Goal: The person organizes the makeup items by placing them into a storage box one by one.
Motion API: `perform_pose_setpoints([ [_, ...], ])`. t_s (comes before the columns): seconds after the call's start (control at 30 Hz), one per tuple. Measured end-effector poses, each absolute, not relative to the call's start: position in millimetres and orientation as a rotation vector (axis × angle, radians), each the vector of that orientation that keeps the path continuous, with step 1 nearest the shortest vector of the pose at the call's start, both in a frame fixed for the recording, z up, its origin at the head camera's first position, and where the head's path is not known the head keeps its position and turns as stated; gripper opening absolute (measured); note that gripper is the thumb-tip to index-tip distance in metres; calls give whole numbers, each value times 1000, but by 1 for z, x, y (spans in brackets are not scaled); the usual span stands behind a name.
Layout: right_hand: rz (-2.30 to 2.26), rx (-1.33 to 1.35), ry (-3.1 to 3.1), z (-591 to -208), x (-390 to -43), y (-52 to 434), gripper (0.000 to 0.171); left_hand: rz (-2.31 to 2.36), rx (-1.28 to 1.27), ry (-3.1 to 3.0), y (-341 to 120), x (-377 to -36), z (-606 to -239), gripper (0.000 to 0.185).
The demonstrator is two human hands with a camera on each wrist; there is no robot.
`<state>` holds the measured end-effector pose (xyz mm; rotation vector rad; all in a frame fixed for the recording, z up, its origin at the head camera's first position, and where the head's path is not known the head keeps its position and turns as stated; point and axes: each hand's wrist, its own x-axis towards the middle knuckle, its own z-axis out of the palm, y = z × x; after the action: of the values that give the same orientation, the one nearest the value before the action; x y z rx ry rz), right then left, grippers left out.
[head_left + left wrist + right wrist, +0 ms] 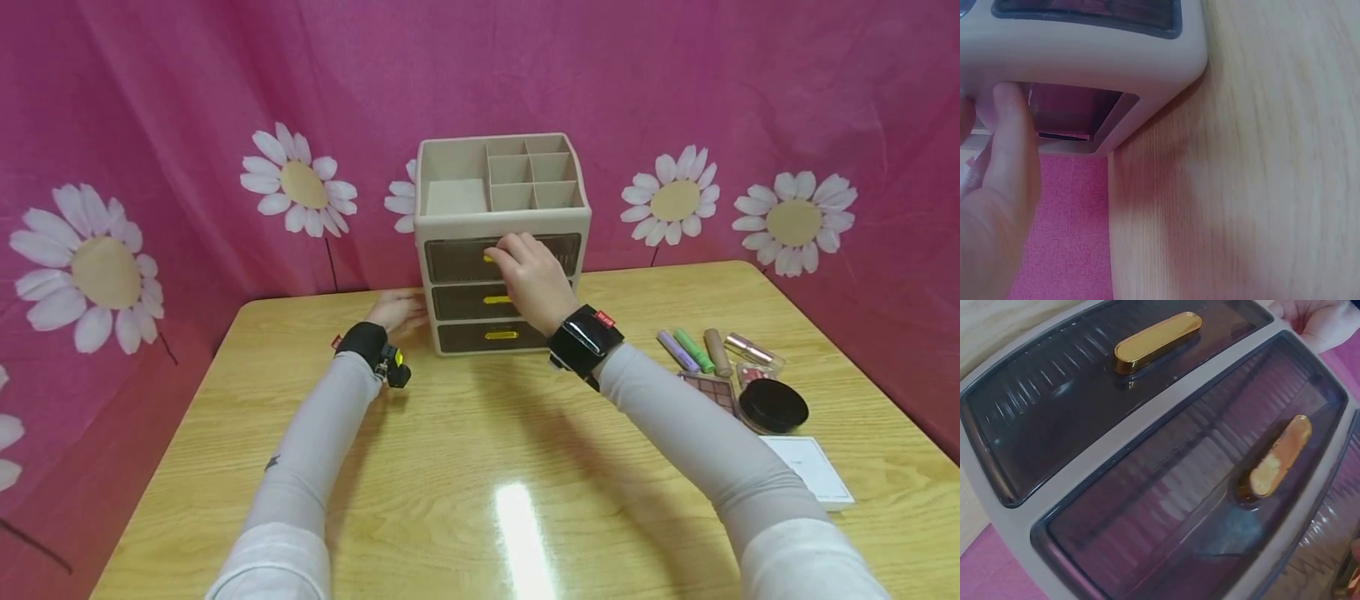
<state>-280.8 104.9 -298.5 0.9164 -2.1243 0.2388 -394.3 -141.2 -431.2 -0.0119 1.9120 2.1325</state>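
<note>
The beige organizer (501,242) stands at the far middle of the desk (480,467), with open compartments on top and three dark see-through drawers stacked in its front, each with a gold handle. The right hand (528,275) is up against the front of the top drawer (465,260), its fingers curled down over that drawer's handle, of which only a bit of gold shows at the fingertips; whether they truly pinch it or just rest on it cannot be told from here. Directly below this hand sit the middle drawer (468,302) and the bottom drawer (480,337), both closed, and the right wrist view looks straight down on their smoky ribbed fronts, the bottom handle (1157,341) and the middle handle (1280,456). The left hand (395,310) lies on the other side of the organizer, at its lower left side, fingers fairly straight and pressed flat against the wall; in the left wrist view a finger (1013,144) touches the rounded beige edge by a side window, with the desk's edge just beside it. Off to the right of the right hand, well apart from the organizer, lies a cluster of makeup: a purple tube (677,351), a green tube (693,349), a tan tube (717,352), a pink palette (712,390), a round black compact (773,405) and a white box (810,471). Behind everything hangs a pink cloth (187,108) printed with white daisies.
</note>
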Motion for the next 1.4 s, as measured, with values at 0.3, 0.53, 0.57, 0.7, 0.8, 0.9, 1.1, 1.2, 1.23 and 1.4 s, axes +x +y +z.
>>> perform_pose_setpoints([
  [0.3,252,947,-2117,-296,-264,107,31,2210,91,1777,-153,-426,-461,39],
  [0.53,260,961,-2090,-296,-245,108,29,2176,60,1809,-165,-463,-495,41],
  [0.57,260,964,-2086,-296,-242,108,29,2182,70,1797,-167,-467,-499,40],
  [0.7,263,976,-2085,-296,-231,109,28,2169,61,1801,-168,-468,-500,38],
  [0.8,270,978,-2092,-296,-223,111,29,2180,92,1787,-165,-458,-490,35],
  [0.9,281,978,-2092,-296,-215,112,31,2167,91,1789,-161,-444,-476,36],
  [1.1,276,991,-2059,-298,-202,113,30,2123,10,1869,-159,-433,-469,40],
  [1.2,266,1001,-2041,-298,-196,113,30,2098,-26,1944,-154,-420,-460,43],
  [1.23,264,1002,-2037,-299,-194,114,30,2101,-9,1944,-153,-419,-459,43],
  [1.4,262,1002,-2031,-298,-185,116,30,2045,-34,1990,-150,-419,-455,42],
])
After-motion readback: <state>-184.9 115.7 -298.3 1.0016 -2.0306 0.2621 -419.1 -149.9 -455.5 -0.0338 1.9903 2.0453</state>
